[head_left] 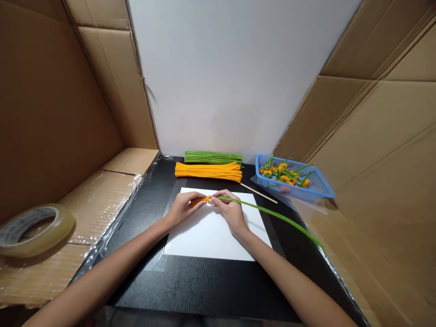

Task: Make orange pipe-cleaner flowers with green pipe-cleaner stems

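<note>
Over a white sheet of paper [207, 240], my two hands meet with their fingertips close together. My left hand [185, 206] is closed on an orange pipe cleaner piece [200, 200], most of it covered by the fingers. My right hand [230, 209] pinches a long green pipe cleaner [272, 212] near one end. From that hand the green stem runs out to the right, bending downward past the paper's edge. Where the orange and green parts come together, the fingers hide whether they are joined.
Behind the paper lie an orange pipe cleaner bundle [207, 171] and a green bundle [213, 157]. A thin wooden stick [259, 193] is right of them. A blue basket [323, 184] holds several orange-and-green pieces. Clear tape [61, 227] sits on cardboard at left; cardboard walls flank the black table [190, 286].
</note>
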The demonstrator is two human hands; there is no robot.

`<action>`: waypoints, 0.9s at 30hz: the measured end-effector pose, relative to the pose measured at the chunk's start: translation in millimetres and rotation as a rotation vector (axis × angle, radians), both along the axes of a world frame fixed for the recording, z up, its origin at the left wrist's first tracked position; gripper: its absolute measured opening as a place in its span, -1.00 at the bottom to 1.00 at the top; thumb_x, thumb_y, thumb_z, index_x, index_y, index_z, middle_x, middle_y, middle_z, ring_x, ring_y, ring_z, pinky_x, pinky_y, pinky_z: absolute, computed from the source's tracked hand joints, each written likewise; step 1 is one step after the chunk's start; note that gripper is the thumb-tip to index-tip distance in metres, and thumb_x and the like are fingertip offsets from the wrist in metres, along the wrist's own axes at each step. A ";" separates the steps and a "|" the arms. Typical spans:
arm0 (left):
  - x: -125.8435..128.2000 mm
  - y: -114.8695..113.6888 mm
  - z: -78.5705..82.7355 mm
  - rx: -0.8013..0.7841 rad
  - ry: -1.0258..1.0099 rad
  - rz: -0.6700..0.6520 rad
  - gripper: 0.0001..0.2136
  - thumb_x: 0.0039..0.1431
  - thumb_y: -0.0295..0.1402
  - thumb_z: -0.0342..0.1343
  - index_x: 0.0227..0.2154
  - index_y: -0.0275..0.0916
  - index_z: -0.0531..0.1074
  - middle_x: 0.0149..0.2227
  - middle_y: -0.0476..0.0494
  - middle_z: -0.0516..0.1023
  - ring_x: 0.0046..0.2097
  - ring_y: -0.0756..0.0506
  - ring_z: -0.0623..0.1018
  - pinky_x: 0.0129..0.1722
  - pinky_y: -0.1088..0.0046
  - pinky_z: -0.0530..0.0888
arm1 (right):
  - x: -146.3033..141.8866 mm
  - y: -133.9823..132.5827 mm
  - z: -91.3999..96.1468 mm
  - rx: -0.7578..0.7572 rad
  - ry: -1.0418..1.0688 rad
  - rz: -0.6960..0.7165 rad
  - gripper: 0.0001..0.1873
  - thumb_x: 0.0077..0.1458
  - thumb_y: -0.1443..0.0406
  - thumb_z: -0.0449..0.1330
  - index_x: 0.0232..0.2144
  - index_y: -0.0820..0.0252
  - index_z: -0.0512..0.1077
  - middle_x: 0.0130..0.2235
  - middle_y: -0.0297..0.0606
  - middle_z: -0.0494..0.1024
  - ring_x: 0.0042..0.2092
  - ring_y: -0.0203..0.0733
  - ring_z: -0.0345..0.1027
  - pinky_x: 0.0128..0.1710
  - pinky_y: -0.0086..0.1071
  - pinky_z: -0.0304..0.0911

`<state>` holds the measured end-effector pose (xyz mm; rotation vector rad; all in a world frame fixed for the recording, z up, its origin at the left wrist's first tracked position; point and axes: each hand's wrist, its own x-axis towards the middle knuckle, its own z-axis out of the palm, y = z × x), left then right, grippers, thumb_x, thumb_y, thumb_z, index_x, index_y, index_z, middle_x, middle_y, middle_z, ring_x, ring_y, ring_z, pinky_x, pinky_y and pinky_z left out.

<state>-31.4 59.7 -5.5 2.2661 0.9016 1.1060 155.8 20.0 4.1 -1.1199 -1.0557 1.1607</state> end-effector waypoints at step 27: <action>4.3 -4.3 -4.2 -0.008 -0.072 0.072 -0.81 0.25 -0.26 0.19 -0.20 -0.26 0.59 -0.23 -0.14 0.68 -0.28 -0.05 0.62 -0.26 0.51 0.48 | -4.8 5.5 -6.4 -0.099 0.513 0.006 -0.65 -0.41 0.23 0.57 -0.51 0.21 0.56 -0.43 -0.33 0.59 -0.36 -0.34 0.46 -0.23 -0.47 0.38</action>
